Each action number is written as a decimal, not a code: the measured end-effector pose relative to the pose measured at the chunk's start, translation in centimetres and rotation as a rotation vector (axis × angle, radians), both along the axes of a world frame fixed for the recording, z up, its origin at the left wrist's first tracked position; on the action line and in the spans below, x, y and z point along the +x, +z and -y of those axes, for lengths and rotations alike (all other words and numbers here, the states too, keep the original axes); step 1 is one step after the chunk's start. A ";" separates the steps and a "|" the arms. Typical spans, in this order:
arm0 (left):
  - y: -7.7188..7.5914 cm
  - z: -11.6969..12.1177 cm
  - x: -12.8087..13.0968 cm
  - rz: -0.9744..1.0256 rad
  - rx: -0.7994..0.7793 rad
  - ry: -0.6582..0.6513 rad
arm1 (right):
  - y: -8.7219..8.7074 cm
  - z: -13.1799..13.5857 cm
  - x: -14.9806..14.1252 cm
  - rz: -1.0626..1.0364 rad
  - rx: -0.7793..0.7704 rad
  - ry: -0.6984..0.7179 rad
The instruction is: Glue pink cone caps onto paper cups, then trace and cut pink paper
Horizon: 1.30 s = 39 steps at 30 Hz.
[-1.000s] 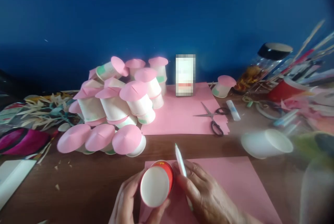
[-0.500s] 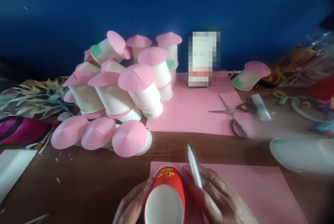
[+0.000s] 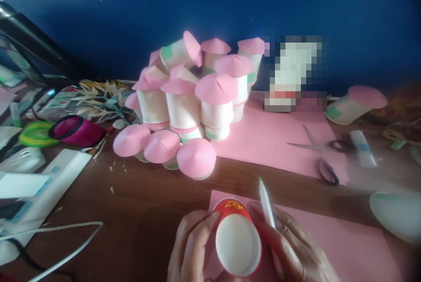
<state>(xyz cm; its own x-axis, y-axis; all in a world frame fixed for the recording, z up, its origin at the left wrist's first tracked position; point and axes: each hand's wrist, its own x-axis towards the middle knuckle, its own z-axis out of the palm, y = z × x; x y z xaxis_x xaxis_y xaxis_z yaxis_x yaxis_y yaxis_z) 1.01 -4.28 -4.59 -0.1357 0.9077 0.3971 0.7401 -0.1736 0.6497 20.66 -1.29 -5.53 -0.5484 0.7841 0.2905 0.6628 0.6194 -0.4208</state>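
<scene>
A red paper cup (image 3: 240, 244) with yellow lettering is tilted so its white inside faces me. My left hand (image 3: 194, 242) grips its left side, fingers wrapped round the wall. On the other side my right hand (image 3: 292, 242) steadies the cup and also holds a white pen (image 3: 267, 203), green tip pointing up and away. Beneath the hands lies a sheet of pink paper (image 3: 345, 238). Beyond stand several white paper cups (image 3: 184, 108) stacked and topped with pink paper cones (image 3: 217, 89); in front, more cones (image 3: 196, 158) sit on cups lying lower.
Black-handled scissors (image 3: 319, 147) lie spread on a farther pink sheet (image 3: 263, 137), beside a glue stick (image 3: 362, 148). A pixelated upright object (image 3: 292, 71) stands behind. At left are a power strip (image 3: 62, 185), a white cable (image 3: 82, 247) and a magenta pouch (image 3: 77, 130). Another white cup (image 3: 397, 216) lies at right.
The view has swung left, so the scene sits farther right and the power strip shows. The cup has turned its opening more toward me, still between both hands.
</scene>
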 end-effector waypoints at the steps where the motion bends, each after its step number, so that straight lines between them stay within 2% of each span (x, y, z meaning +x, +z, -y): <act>1: 0.0 -0.1 -0.1 -0.007 0.015 -0.019 | 0.0 0.0 -0.1 -0.014 -0.005 -0.018; 4: 0.1 -0.2 -0.5 -0.031 0.019 -0.055 | 0.2 -0.2 -0.1 -0.079 -0.025 -0.047; 9: 0.8 -0.1 -0.3 0.022 -0.072 -0.018 | 0.1 -0.2 0.1 -0.091 -0.096 -0.016; 14: 1.1 -0.1 -0.3 0.009 -0.075 -0.013 | -0.1 0.2 0.7 -0.185 -0.116 -0.082; 18: 1.1 -0.1 -0.5 -0.033 -0.030 -0.020 | 0.8 0.9 1.2 -0.321 -0.040 -0.185; 21: 1.1 -0.1 -0.6 -0.037 -0.032 -0.032 | 2.4 2.1 1.5 -0.379 0.035 -0.321; 25: 1.2 -0.1 -0.6 -0.021 -0.028 -0.024 | 6.1 3.1 2.1 -0.394 0.090 -0.560; 27: 1.2 0.0 -0.6 -0.021 -0.017 -0.017 | 8.2 2.0 2.1 -0.385 0.062 -0.692; 29: 1.2 0.0 -0.6 -0.026 -0.020 -0.010 | 10.0 -0.4 1.3 -0.386 -0.006 -0.781; 30: 1.1 0.0 -0.6 -0.030 -0.021 -0.012 | 10.5 -2.0 0.6 -0.431 -0.087 -0.741; 31: 1.0 0.0 -0.6 -0.033 -0.015 -0.013 | 10.8 -3.7 -0.2 -0.538 -0.072 -0.744; 33: 0.9 0.0 -0.7 -0.047 0.007 -0.014 | 10.5 -6.9 -2.2 -0.598 -0.188 -0.639; 34: 0.9 -0.1 -0.7 -0.058 0.022 -0.012 | 10.0 -8.3 -3.1 -0.560 -0.282 -0.549; 36: 0.9 -0.1 -0.7 -0.078 0.038 -0.002 | 8.5 -10.1 -4.8 -0.519 -0.376 -0.388; 39: 0.9 -0.2 -0.7 -0.093 0.035 0.012 | 6.3 -11.0 -6.4 -0.435 -0.486 -0.115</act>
